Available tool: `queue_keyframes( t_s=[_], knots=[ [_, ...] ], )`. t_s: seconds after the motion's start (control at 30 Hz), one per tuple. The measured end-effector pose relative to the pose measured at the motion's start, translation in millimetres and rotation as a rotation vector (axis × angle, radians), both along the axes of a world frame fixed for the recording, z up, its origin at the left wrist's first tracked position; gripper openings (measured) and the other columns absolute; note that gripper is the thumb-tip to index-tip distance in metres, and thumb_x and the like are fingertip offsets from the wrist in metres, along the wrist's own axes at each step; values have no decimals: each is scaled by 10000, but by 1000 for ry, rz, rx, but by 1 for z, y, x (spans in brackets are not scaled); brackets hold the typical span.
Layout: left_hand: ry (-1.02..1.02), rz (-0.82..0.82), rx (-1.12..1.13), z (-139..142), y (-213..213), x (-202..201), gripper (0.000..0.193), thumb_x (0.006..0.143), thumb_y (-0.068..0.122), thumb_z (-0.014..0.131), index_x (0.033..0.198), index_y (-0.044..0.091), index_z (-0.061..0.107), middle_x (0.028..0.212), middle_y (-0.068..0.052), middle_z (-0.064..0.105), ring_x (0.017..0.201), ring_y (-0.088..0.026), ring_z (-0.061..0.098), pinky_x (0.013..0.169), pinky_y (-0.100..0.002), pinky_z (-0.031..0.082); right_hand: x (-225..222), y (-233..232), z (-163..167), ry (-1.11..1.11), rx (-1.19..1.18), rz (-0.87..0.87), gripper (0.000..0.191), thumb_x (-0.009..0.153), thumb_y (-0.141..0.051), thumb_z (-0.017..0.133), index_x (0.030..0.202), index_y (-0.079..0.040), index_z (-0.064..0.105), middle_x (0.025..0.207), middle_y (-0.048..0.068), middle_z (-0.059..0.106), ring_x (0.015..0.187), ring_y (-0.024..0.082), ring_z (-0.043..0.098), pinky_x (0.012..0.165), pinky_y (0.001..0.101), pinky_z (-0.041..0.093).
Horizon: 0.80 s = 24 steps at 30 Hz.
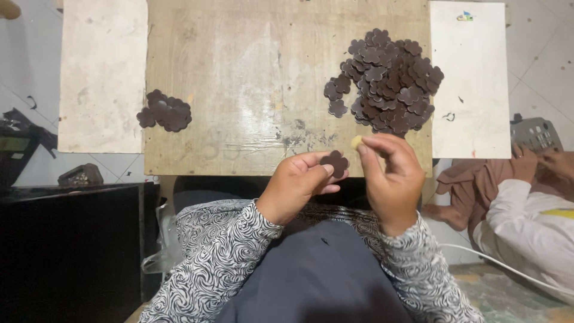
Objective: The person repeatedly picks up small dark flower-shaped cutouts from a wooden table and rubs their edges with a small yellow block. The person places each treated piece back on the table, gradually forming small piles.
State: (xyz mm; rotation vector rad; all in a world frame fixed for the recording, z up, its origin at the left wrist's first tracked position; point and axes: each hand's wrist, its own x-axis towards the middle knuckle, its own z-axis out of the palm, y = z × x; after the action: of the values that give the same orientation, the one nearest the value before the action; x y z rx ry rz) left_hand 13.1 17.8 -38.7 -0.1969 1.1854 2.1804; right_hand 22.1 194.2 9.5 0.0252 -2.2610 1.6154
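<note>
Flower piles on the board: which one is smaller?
The left pile, near the board's left edge: just a handful of dark flower pieces, against the far larger heap at the right.

A dark brown flower-shaped piece held flat at the board's near edge; beside it a small, perhaps yellowish bit.

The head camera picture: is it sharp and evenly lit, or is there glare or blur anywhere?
In the head view, the wooden board shows a pale sheen in its middle; the large pile of dark flower-shaped pieces and the small pile look sharp; the left hand and right hand are slightly soft; the bottom-left corner falls into deep shadow.
</note>
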Motion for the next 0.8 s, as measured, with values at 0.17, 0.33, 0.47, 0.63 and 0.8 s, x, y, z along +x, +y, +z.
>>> queue_keyframes(
  t_s=[0.17, 0.33, 0.47, 0.63, 0.8],
  knots=[
    [53, 19, 128, 4, 0, 1, 410, 1051, 80, 549, 1429, -76, 576, 1160, -96, 693, 1004, -132, 672, 917, -297, 592, 9, -7, 4, 88, 354, 120, 173, 889, 2, 755, 1061, -12, 747, 1107, 138, 720, 1002, 239, 709, 877, 319, 571],
    [-46, 75, 96, 7, -2, -2, 372, 987, 51, 520, 1335, -66, 581, 1142, -116, 730, 1017, -160, 734, 890, -316, 610, 1, -4, 10, 69, 381, 55, 169, 930, 35, 724, 1087, -22, 752, 1114, 121, 744, 1057, 257, 728, 932, 343, 581],
    [-55, 117, 121, 9, -3, -5, 319, 1004, 78, 513, 1272, -64, 613, 1118, -115, 726, 978, -157, 724, 877, -317, 609, 11, -7, 13, 154, 451, 131, 187, 883, 31, 748, 1063, -20, 745, 1102, 123, 729, 1065, 279, 703, 941, 368, 558],
    [-103, 140, 125, 9, -3, -4, 283, 1082, 184, 512, 1164, -53, 644, 1015, -99, 710, 875, -154, 690, 836, -322, 590, 6, -15, 8, 199, 497, 284, 229, 838, 31, 764, 1060, -17, 736, 1121, 116, 716, 1097, 302, 670, 963, 387, 552],
    [-208, 193, 98, 7, -4, -5, 279, 1006, 195, 470, 1101, 25, 669, 916, -36, 710, 788, -105, 674, 807, -278, 616, 4, -12, 10, 144, 525, 243, 253, 817, 28, 783, 1061, -27, 741, 1087, 116, 702, 1056, 300, 670, 918, 391, 550]
  ],
)
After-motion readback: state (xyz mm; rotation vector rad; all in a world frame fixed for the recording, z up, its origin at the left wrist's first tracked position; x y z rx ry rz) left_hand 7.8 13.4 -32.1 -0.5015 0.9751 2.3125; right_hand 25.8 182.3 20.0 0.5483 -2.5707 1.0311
